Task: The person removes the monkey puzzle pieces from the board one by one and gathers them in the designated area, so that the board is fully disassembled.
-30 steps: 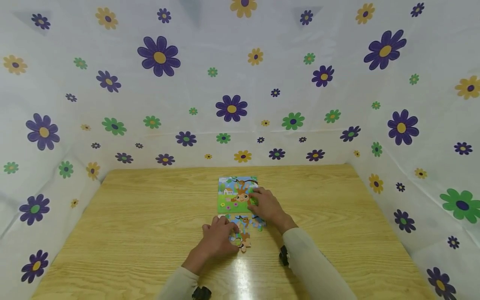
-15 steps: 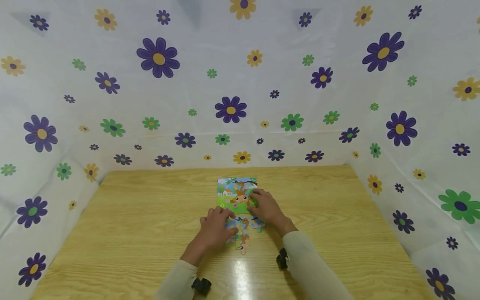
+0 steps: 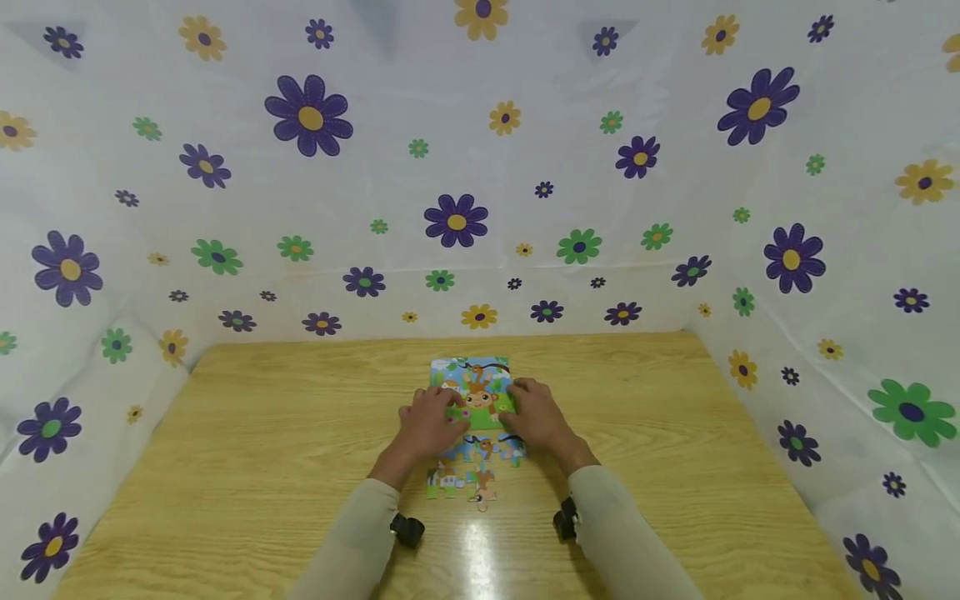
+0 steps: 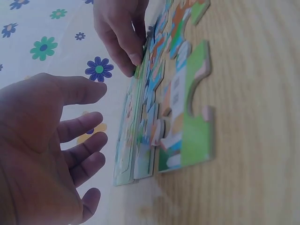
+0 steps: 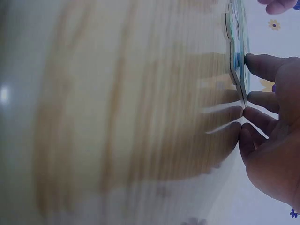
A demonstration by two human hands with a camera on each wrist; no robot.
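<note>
A square monkey picture board [image 3: 480, 415] lies on the table. Just in front of it are joined jigsaw pieces [image 3: 487, 447] showing a branch and the top of the monkey, with more pieces [image 3: 447, 480] below them showing a house and grass. My left hand [image 3: 429, 423] hovers over the board's left side; in the left wrist view its fingers [image 4: 84, 126] are spread and hold nothing. At the board's right edge is my right hand [image 3: 542, 417]. In the right wrist view its thumb [image 5: 262, 65] touches the board and its fingertips rest on the table.
A wood-grain table [image 3: 300, 417] carries the puzzle. White cloth [image 3: 390, 125] printed with flowers walls in the back and both sides. Dark wrist cameras [image 3: 407, 530] sit under the cuffs.
My left hand has moved up and away from the lower jigsaw pieces to above the board's left side, uncovering the house pieces. My right hand has stayed at the board's right edge.
</note>
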